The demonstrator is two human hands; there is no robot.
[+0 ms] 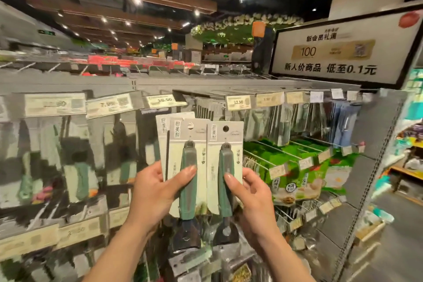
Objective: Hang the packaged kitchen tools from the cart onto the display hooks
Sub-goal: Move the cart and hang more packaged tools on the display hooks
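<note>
My left hand [158, 192] holds two overlapping carded kitchen tools [183, 144], each a green-handled scraper on a grey and cream card. My right hand [247, 190] grips a third, matching packaged tool [225, 151] by its handle, thumb on the front. All three are upright at chest height in front of the display, with their hang holes at the top. Just above and behind them a dark display hook [194, 93] juts out from the grey rail, next to other hanging packs. The cart is out of view.
The grey rail [68, 83] carries price tags [238, 102] and rows of hanging packaged tools to the left and right. Green food packets [297, 167] hang on wire hooks at the lower right. A white promotional sign [343, 50] stands above the shelf's right end.
</note>
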